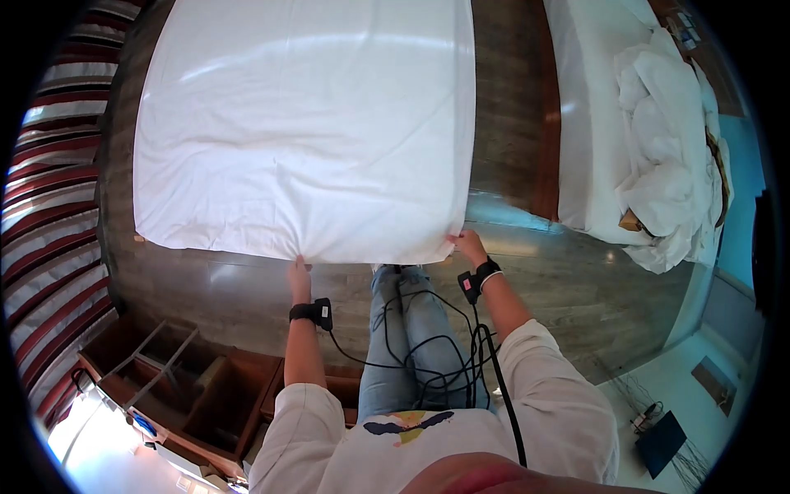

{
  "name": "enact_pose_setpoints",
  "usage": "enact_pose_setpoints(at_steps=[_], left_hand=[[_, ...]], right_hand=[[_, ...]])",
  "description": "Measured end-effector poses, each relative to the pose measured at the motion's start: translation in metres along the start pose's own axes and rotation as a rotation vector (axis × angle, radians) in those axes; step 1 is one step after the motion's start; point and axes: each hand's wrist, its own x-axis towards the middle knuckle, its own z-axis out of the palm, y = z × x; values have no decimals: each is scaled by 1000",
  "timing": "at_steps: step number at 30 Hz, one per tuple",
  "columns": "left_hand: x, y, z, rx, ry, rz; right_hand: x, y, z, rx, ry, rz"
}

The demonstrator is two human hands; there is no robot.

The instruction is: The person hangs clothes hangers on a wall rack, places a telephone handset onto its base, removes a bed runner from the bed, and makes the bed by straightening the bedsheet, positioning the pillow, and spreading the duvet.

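One sheet, edge in both hands

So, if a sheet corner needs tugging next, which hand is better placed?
Probably the right hand: it grips the sheet at its near right corner. The left hand grips the near edge partway along, well away from the left corner.
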Motion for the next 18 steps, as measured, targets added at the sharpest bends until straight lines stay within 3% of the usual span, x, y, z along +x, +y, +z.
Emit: enact_pose_setpoints(at_steps=[2, 4, 6, 9, 11, 12, 13, 14, 15, 16, 17, 18], left_hand=[[-9, -5, -8, -59, -66, 50], [-10, -46, 7, -95, -97, 32], [-2, -70, 25, -138, -128, 20], [7, -71, 30, -143, -107, -95], [8, -67, 9, -126, -344, -156], [-26, -44, -16, -233, -298, -377], [-31, -59, -30, -363, -265, -253], [-32, -49, -43, -273, -257, -188], [-50, -65, -71, -357, -214, -238], [-57, -66, -86, -485, -139, -272], [-51, -62, -87, -486, -155, -252], [-70, -48, -116, -485, -76, -329]], right_hand=[[-8, 4, 1, -56, -17, -20], [-22, 18, 8, 276, 51, 26], [-13, 21, 13, 277, 27, 48], [-24, -1, 16, 102, 190, 164], [-14, 20, 12, -46, 221, 36], [-40, 15, -19, 48, 13, 64], [-43, 35, -21, 113, 78, 65], [-59, 46, -38, 227, 53, 96], [-76, 46, -53, 339, 24, 126], [-95, 30, -75, 380, 12, 286], [-81, 45, -80, 410, -37, 179], [-107, 41, -109, 515, -36, 327]])
